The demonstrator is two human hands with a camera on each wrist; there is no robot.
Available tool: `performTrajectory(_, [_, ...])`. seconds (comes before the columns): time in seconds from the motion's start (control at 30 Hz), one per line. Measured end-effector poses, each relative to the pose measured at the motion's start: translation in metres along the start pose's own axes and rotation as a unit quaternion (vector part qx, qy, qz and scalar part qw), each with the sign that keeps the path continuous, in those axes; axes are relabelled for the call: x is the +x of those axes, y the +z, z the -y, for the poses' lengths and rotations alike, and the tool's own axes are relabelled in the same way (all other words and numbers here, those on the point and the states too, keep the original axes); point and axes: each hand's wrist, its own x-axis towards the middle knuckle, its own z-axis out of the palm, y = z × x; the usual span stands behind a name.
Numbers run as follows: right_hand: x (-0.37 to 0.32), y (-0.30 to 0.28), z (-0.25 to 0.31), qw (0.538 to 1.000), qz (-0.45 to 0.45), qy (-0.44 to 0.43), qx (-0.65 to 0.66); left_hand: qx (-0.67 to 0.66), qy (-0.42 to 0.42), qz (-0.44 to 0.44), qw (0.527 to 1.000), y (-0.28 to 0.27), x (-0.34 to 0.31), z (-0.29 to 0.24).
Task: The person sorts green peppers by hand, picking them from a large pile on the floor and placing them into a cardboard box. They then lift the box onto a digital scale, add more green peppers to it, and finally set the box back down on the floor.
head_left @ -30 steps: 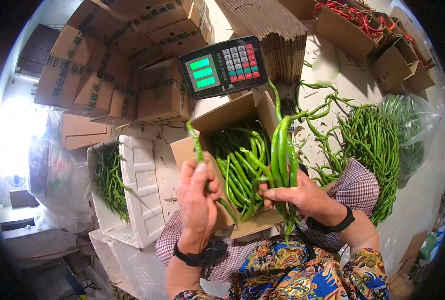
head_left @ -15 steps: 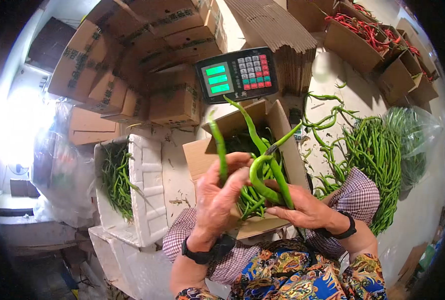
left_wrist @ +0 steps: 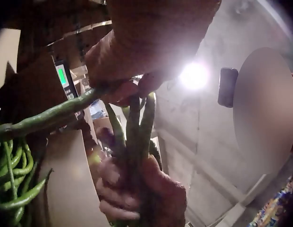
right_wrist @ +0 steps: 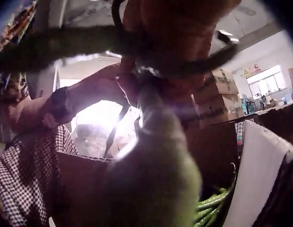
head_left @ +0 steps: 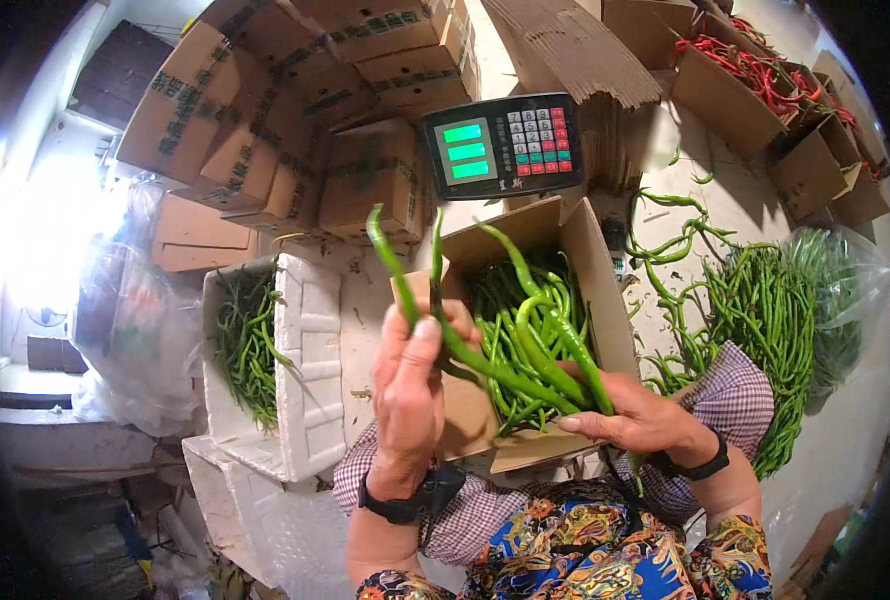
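Observation:
My left hand (head_left: 405, 400) pinches long green chili peppers (head_left: 390, 262) between thumb and fingers, left of an open cardboard box (head_left: 601, 290). In my right hand (head_left: 640, 412), over the box's near right corner, are several green chilies (head_left: 535, 345), one strongly bent. Another long chili (head_left: 505, 375) spans the gap between the two hands. Below them, loose green chilies (head_left: 495, 300) fill much of the box. In the left wrist view, the right hand (left_wrist: 137, 194) grips a bunch beneath the left fingers. A blurred chili (right_wrist: 160, 156) looms close in the right wrist view.
A scale display (head_left: 505, 148) stands behind the box, beside stacked flat cardboard (head_left: 615, 130). At left is a white foam box (head_left: 310, 370) holding green chilies. A large green chili pile (head_left: 760, 330) lies at right; boxes of red chilies (head_left: 755, 85) stand beyond.
My left hand first moved right to the right hand's chilies, then back left with chilies in its grasp. The right hand's bunch has shifted from upright to leaning over the box.

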Motion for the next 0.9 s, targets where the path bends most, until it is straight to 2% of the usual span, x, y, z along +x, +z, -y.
performTrajectory(0.03, [-0.001, -0.001, -0.006, 0.999, 0.007, -0.045, 0.004, -0.001, 0.011, -0.051, 0.999, -0.007, 0.000, -0.001])
performTrajectory(0.07, [-0.002, -0.001, -0.009, 0.999, 0.009, -0.046, 0.005, -0.002, 0.022, -0.102, 0.995, -0.018, 0.001, -0.002])
performTrajectory(0.1, [-0.003, -0.001, -0.011, 0.995, 0.008, -0.091, -0.046, -0.001, 0.022, -0.105, 0.994, -0.029, 0.003, -0.003])
performTrajectory(0.13, [-0.004, 0.000, -0.013, 0.986, 0.006, -0.135, -0.097, -0.025, 0.025, -0.060, 0.998, -0.039, 0.006, -0.005])
performTrajectory(0.17, [0.000, 0.003, -0.022, 0.982, -0.001, -0.163, -0.094, -0.050, 0.029, -0.013, 0.998, -0.044, 0.008, -0.005])
performTrajectory(0.2, [0.000, 0.003, -0.018, 0.982, 0.000, -0.163, -0.092, -0.050, 0.027, -0.014, 0.998, -0.041, 0.006, -0.004])
performTrajectory(0.23, [-0.001, 0.001, -0.009, 0.998, 0.014, -0.064, 0.006, -0.038, -0.013, -0.028, 0.999, -0.034, 0.001, -0.003])
performTrajectory(0.27, [-0.002, 0.001, -0.006, 0.993, 0.028, 0.037, 0.105, -0.026, -0.055, -0.043, 0.997, -0.031, -0.002, -0.001])
performTrajectory(0.33, [-0.001, 0.004, -0.004, 0.972, 0.001, 0.033, 0.234, -0.028, -0.066, -0.050, 0.996, -0.034, -0.001, 0.009])
performTrajectory(0.4, [0.002, 0.008, -0.005, 0.976, -0.023, 0.018, 0.216, -0.055, -0.107, -0.076, 0.990, -0.026, 0.000, 0.020])
performTrajectory(0.47, [0.003, 0.012, -0.006, 0.985, -0.040, 0.009, 0.167, -0.044, -0.154, -0.017, 0.987, -0.023, -0.006, 0.035])
performTrajectory(0.53, [0.003, 0.016, -0.006, 0.991, -0.061, 0.001, 0.119, 0.020, -0.211, -0.007, 0.977, -0.012, -0.011, 0.035])
performTrajectory(0.6, [0.005, 0.017, 0.000, 0.985, -0.154, -0.048, 0.055, 0.042, -0.185, -0.007, 0.982, -0.011, -0.012, 0.034])
performTrajectory(0.67, [0.001, 0.006, 0.016, 0.944, -0.188, 0.034, 0.269, 0.063, -0.157, -0.008, 0.986, -0.015, -0.014, 0.033])
performTrajectory(0.73, [-0.004, -0.010, 0.017, 0.894, -0.270, 0.027, 0.357, -0.044, -0.175, 0.081, 0.980, -0.026, -0.015, 0.029])
performTrajectory(0.8, [-0.011, -0.022, 0.015, 0.870, -0.306, -0.025, 0.386, -0.084, -0.209, 0.102, 0.969, -0.034, -0.013, 0.018])
performTrajectory(0.83, [-0.013, -0.024, 0.016, 0.899, -0.325, -0.014, 0.292, -0.136, -0.180, 0.063, 0.972, -0.035, -0.013, 0.013])
performTrajectory(0.9, [-0.016, -0.019, 0.017, 0.951, -0.294, 0.018, 0.091, -0.212, -0.137, 0.011, 0.968, -0.043, -0.007, 0.011])
